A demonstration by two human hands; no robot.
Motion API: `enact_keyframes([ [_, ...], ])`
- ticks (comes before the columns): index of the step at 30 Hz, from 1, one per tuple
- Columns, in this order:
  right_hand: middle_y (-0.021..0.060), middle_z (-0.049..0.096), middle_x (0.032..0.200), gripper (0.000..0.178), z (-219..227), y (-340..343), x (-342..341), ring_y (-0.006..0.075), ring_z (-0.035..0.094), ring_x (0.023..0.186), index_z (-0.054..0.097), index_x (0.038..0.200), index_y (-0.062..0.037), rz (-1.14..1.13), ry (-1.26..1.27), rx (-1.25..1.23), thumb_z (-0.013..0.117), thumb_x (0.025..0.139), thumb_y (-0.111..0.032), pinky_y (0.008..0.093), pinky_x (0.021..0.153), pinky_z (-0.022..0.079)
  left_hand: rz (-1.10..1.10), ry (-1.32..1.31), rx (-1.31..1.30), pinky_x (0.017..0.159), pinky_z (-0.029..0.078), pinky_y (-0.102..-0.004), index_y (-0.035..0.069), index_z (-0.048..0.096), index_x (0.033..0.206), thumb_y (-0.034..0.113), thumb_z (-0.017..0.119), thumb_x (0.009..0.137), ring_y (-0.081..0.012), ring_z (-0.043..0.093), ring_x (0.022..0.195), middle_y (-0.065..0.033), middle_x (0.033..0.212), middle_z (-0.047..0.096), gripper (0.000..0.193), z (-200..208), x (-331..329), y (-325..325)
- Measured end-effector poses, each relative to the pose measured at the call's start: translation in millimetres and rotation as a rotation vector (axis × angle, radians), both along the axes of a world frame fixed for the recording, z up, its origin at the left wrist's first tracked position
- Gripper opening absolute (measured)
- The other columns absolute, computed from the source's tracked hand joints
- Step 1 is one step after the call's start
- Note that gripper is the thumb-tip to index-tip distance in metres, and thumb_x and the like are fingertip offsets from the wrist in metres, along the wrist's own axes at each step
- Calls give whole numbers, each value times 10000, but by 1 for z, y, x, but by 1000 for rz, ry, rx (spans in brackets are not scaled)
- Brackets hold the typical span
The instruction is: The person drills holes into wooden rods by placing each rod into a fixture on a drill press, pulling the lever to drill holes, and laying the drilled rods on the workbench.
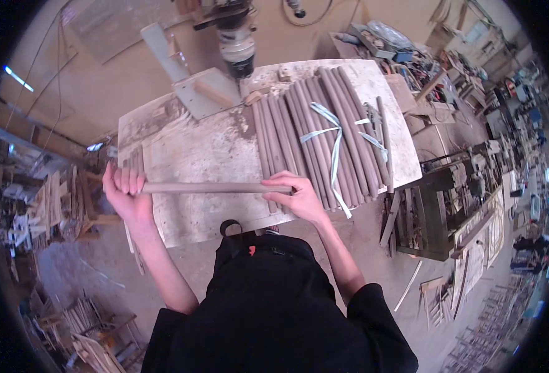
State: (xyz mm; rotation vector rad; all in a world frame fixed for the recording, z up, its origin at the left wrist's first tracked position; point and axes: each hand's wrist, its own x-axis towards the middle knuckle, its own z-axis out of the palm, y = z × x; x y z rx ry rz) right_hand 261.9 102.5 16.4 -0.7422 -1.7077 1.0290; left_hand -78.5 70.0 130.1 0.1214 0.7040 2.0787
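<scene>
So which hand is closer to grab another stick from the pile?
Probably the right hand. It holds the stick by the end that lies right over the pile. The left hand grips the other end, out past the table's left edge, far from the pile.

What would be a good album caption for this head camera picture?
Both hands, left hand and right hand, hold a wooden rod level over a dusty workbench beside a row of rods.

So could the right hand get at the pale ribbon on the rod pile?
Probably yes: the right hand rests beside the rod pile, nothing covers the ribbon, but it grips the rod.
</scene>
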Motion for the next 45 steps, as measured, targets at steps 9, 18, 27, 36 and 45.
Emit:
enact_keyframes([
  [9, 75, 724, 904, 161, 38, 98, 26, 155, 679, 779, 744, 954, 6, -217, -26, -271, 650, 907, -116, 278, 708, 548, 0, 269, 301, 397, 221, -248, 163, 327, 599, 272, 409, 1013, -98, 246, 415, 31, 485, 293, 436, 29, 7, 17],
  [18, 71, 730, 895, 402, 207, 341, 43, 107, 667, 835, 721, 971, 36, -590, 228, 200, 575, 997, -337, 241, 717, 502, -18, 488, 353, 371, 216, -254, 144, 338, 601, 248, 402, 1009, -91, 218, 394, 35, 493, 289, 426, 14, 21, 104],
  [27, 88, 697, 916, 502, 169, 458, -14, 166, 635, 872, 671, 1050, 1, -171, -209, -43, 424, 1008, -435, 298, 803, 477, -18, 654, 413, 376, 230, -244, 75, 366, 612, 93, 456, 942, -65, 325, 422, 9, 516, 369, 343, -12, 31, 192],
  [36, 34, 577, 601, 660, 146, 337, -52, 121, 473, 478, 592, 723, -27, -385, -230, -315, 287, 1019, -532, 272, 469, 327, 107, 707, 394, 423, 294, -236, 69, 373, 699, 106, 507, 975, -52, 346, 466, 14, 560, 388, 309, -43, 26, 207],
  [45, 220, 678, 767, 776, 157, 307, -6, 383, 668, 830, 717, 838, 24, -751, -440, -18, 295, 1007, -605, 439, 811, 484, -38, 673, 226, 448, 340, -226, 87, 390, 738, 175, 526, 1028, -50, 383, 485, 29, 583, 407, 332, -48, 40, 218],
])
